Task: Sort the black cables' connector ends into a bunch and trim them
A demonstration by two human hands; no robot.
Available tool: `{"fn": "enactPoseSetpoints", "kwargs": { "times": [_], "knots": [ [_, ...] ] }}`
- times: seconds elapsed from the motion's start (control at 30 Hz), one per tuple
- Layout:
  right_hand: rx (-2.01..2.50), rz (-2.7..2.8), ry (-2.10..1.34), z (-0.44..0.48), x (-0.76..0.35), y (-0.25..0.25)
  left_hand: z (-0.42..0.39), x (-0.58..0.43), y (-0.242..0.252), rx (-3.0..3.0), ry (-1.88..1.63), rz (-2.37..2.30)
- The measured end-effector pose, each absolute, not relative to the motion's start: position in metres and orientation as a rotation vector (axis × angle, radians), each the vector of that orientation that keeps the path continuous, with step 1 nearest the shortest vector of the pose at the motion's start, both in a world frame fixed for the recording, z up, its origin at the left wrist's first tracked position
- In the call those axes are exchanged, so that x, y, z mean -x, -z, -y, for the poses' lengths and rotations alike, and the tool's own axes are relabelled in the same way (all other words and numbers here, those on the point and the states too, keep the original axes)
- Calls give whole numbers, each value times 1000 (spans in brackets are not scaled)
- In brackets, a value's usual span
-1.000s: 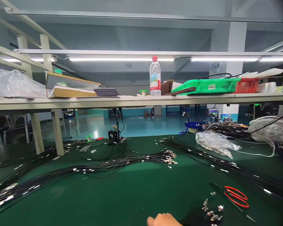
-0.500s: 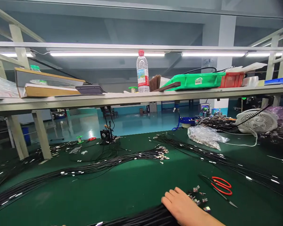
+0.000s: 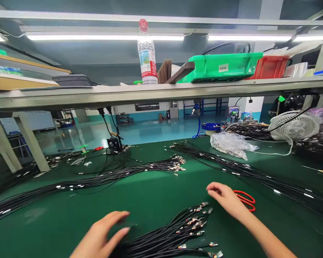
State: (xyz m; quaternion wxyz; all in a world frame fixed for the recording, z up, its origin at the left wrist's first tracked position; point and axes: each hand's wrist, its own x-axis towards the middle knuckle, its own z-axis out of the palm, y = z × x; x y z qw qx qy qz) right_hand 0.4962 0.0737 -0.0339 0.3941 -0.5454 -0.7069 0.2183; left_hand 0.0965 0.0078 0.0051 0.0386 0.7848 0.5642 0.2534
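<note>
A bundle of black cables lies on the green table, its metal-tipped connector ends fanned out to the right. My left hand hovers over the bundle's left part, thumb and fingers apart and holding nothing. Beyond the connector ends, my right hand is above the table with loosely bent fingers; nothing shows between thumb and fingertips. Red-handled scissors lie just behind the right hand, their blades hidden by it.
A second cable bundle lies across the left and a third along the right. A plastic bag and a white fan stand back right. The overhead shelf carries a bottle and a green bin.
My right hand has let go of the cable bundle and moved up towards the scissors. My left hand has come into view. The bundle's ends now lie spread, and the camera view has shifted.
</note>
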Motion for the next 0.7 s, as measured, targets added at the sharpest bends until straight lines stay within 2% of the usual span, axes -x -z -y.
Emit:
{"fn": "enactPoseSetpoints", "kwargs": {
  "times": [0.13, 0.27, 0.47, 0.7],
  "knots": [
    [1375, 1844, -580, -80, -490, 62, -49, -227, -2, -2325, -689, -1505],
    [1368, 1845, -605, -73, -485, 62, -73, -306, 18, -2346, -749, -1393],
    [1328, 1724, -731, -67, -487, 45, -79, -328, 38, -2286, -695, -1219],
    [1510, 1770, -531, -74, -493, 56, -82, -325, 48, -2184, -788, -1309]
  ]
}}
